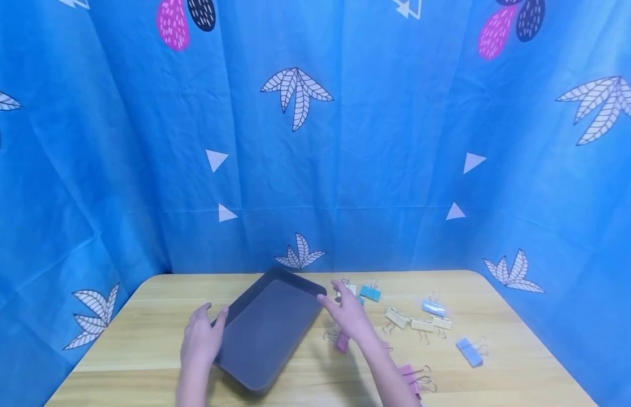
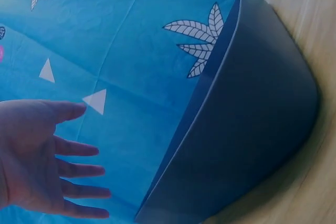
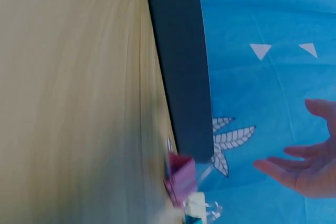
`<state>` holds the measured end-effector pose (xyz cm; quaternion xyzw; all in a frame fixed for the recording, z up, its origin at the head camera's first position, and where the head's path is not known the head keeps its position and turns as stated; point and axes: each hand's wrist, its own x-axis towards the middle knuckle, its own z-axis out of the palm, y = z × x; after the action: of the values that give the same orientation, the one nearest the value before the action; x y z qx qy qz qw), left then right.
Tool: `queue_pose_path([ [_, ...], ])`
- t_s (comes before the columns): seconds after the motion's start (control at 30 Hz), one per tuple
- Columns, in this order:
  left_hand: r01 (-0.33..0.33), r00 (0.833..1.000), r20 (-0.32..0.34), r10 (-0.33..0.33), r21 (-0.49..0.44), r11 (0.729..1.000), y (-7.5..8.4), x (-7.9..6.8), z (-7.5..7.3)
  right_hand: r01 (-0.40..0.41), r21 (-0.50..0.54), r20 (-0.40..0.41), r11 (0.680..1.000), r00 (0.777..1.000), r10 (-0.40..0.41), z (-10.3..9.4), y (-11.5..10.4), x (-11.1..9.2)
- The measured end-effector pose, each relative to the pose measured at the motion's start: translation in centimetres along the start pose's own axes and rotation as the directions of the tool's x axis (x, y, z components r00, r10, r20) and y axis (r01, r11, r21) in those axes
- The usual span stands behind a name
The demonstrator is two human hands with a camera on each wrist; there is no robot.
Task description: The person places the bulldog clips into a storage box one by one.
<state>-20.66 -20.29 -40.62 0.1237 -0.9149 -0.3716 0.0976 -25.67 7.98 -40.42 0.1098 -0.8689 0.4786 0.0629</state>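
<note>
A dark grey rectangular tray (image 1: pixel 272 328) stands at an angle on the wooden table, its inside bare. My left hand (image 1: pixel 200 336) is at the tray's left side, and the left wrist view shows that hand (image 2: pixel 47 161) with fingers spread and straight, apart from the tray's wall (image 2: pixel 252 103). Near the tray's far right corner is my right hand (image 1: pixel 348 311), its fingers loosely extended and nothing held. In the right wrist view that hand (image 3: pixel 310 156) hangs beside the tray's long wall (image 3: pixel 181 66). A pink binder clip (image 1: pixel 342 342) lies under the right hand.
Several binder clips lie across the table's right half: teal (image 1: pixel 370 293), cream (image 1: pixel 397 317), shiny blue (image 1: pixel 434 307), light blue (image 1: pixel 469 351) and a larger pink one (image 1: pixel 410 380) by the right forearm. A blue patterned curtain (image 1: pixel 315 169) encloses the table's back and sides.
</note>
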Motion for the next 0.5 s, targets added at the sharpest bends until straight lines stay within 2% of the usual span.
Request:
queue_pose_path([
  [0.23, 0.057, 0.998, 0.037, -0.057, -0.004, 0.998, -1.1, -0.1, -0.8, -0.067, 0.043, 0.004, 0.997, 0.998, 0.067, 1.6, -0.4, 0.1],
  [0.37, 0.089, 0.994, 0.066, -0.089, 0.005, 0.996, -1.8, 0.0, -0.8, -0.14, 0.076, 0.083, 0.987, 0.988, 0.134, 2.3, -0.3, -0.2],
  [0.5, 0.103, 0.99, 0.097, -0.104, 0.018, 0.994, -2.8, 0.0, -0.8, -0.131, 0.082, 0.097, 0.988, 0.988, 0.123, 3.1, -0.3, -0.5],
])
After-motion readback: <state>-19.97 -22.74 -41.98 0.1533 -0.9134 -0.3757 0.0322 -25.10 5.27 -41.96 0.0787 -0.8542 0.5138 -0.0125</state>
